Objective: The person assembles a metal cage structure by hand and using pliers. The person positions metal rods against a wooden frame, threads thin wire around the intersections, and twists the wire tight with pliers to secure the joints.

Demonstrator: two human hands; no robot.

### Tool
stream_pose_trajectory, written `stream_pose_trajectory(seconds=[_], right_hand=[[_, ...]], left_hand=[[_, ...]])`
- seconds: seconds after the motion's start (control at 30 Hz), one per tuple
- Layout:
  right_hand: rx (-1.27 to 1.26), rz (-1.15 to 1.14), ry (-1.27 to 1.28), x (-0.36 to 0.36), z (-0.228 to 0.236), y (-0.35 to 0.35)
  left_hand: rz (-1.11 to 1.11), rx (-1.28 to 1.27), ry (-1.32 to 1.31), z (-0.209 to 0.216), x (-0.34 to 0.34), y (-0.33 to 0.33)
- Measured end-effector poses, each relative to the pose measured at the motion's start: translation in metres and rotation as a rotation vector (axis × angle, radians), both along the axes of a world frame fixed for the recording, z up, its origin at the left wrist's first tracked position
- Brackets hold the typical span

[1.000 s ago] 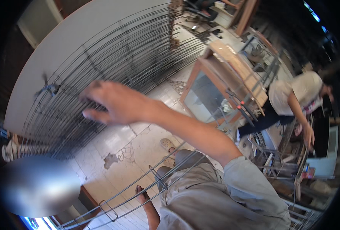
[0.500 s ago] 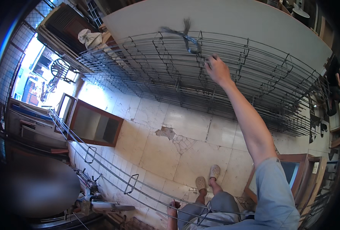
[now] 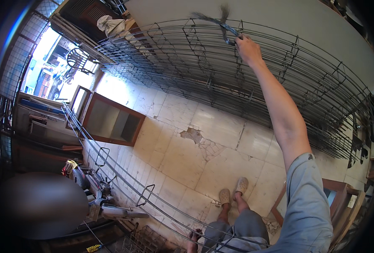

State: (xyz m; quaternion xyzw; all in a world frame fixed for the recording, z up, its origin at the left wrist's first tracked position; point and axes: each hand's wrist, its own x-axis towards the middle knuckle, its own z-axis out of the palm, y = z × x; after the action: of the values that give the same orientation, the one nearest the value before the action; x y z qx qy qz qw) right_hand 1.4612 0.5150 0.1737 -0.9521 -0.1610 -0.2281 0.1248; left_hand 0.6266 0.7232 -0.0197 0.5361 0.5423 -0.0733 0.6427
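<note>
My right hand (image 3: 249, 49) reaches out over a long stack of steel rebar cages (image 3: 208, 76). Its fingers are closed on the lower end of a bundle of thin tie wire (image 3: 226, 26), whose frayed ends fan out at the top. Down at the lower edge, my left hand (image 3: 194, 237) is closed beside my thigh, with something dark at its fingers that I cannot make out. A single narrow rebar frame (image 3: 147, 195) with square stirrups runs from the left across my lap, close to that hand.
A wood-framed glass panel (image 3: 111, 120) stands left of the cracked tile floor (image 3: 170, 156); another wooden frame (image 3: 343, 198) is at the right. A motorbike (image 3: 107, 206) stands at the lower left. Behind the cages lies a broad pale surface (image 3: 288, 21). A cloth bundle (image 3: 111, 26) sits at the far left.
My right hand has moved up to the tie wire bundle and closed on its lower end. The view has shifted, so the cages appear higher and farther right. My left hand stays low by my thigh.
</note>
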Motion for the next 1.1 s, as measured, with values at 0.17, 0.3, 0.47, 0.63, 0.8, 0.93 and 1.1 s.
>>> stream_pose_trajectory(seconds=[0.17, 0.3, 0.47, 0.63, 0.8, 0.93, 1.1], right_hand=[[-0.112, -0.003, -0.014, 0.002, 0.007, 0.002], [-0.146, 0.083, -0.196, 0.002, 0.006, -0.001], [-0.225, 0.152, -0.252, -0.014, 0.005, -0.017], [-0.175, 0.28, -0.095, -0.039, 0.012, -0.041], [-0.018, 0.307, 0.105, -0.07, 0.047, -0.05], [0.091, 0.304, 0.189, -0.095, 0.09, -0.078], [0.253, 0.327, 0.23, -0.126, 0.157, -0.109]], left_hand=[[0.034, -0.007, -0.04, -0.012, -0.017, 0.007], [0.128, -0.031, -0.11, -0.042, -0.045, 0.01], [0.141, -0.056, -0.053, -0.005, -0.017, -0.004], [0.174, -0.073, -0.105, 0.03, 0.031, 0.001], [0.342, -0.08, -0.274, 0.055, 0.082, 0.009], [0.227, -0.132, -0.318, 0.008, 0.072, 0.043], [0.186, -0.156, -0.316, -0.036, 0.062, 0.06]])
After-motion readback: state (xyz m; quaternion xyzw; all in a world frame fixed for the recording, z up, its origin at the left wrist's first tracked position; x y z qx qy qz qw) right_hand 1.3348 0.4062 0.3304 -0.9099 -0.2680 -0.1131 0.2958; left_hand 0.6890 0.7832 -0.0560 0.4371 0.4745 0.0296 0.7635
